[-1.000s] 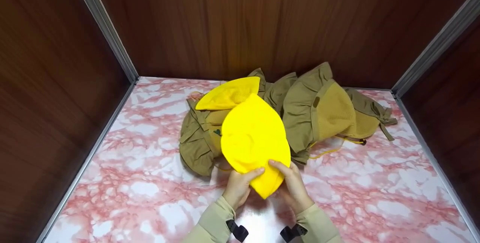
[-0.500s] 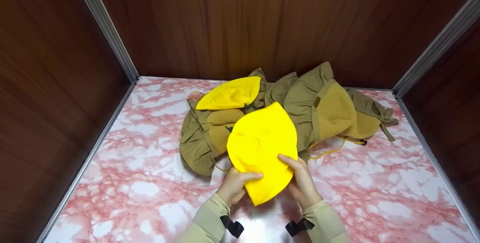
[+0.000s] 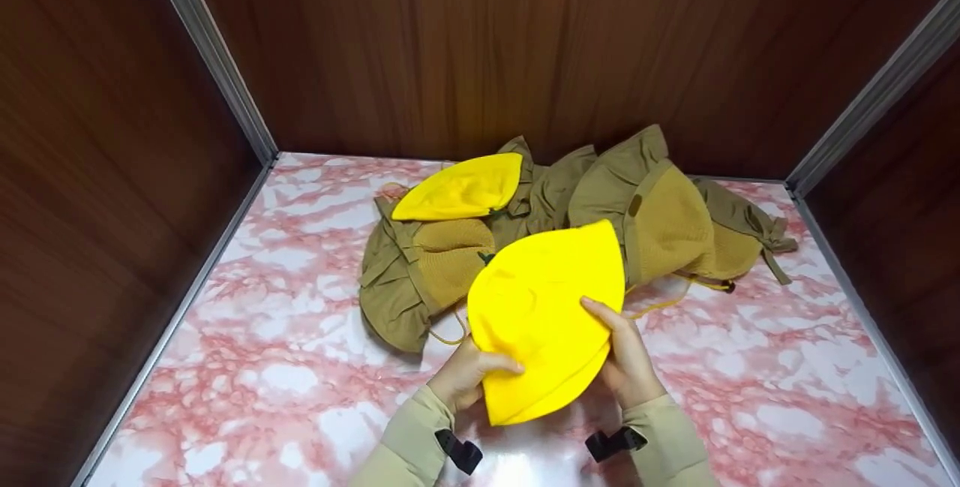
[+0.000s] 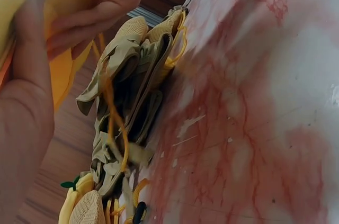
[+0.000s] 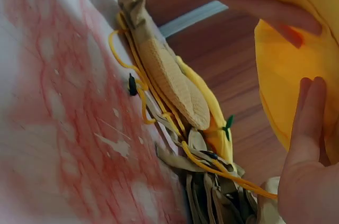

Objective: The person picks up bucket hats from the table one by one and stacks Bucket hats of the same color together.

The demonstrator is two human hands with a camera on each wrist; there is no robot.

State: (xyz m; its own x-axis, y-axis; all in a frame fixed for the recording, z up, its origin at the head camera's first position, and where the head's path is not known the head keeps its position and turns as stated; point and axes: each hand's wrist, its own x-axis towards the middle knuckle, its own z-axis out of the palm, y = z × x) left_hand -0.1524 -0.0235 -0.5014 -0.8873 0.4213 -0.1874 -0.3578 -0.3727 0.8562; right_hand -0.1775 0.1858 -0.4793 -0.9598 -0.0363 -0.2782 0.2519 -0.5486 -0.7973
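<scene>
Both hands hold a flattened bright yellow hat (image 3: 547,277) in front of the pile in the head view. My left hand (image 3: 466,373) grips its lower left edge, thumb on top. On the right edge my right hand (image 3: 626,352) grips it, its thumb lying over the fabric. Fingers of both hands run beneath the hat in the wrist views. Behind it, a second yellow hat (image 3: 461,188) with a small green leaf lies on a khaki sun hat (image 3: 394,288). Another khaki hat (image 3: 667,228) with a mesh crown and ruffled brim lies at the right.
Orange-yellow cords (image 3: 660,308) with a dark toggle (image 3: 727,286) trail from the hats onto the pink-and-white marbled table (image 3: 262,367). A brown wood-grain panel (image 3: 465,44) rises right behind the pile. Side panels with metal corner strips (image 3: 217,59) flank the table.
The held yellow hat has moved right and toward the person, and its upper tip has swung to the right. Both hands have spread slightly apart with it. The pile has stayed put.
</scene>
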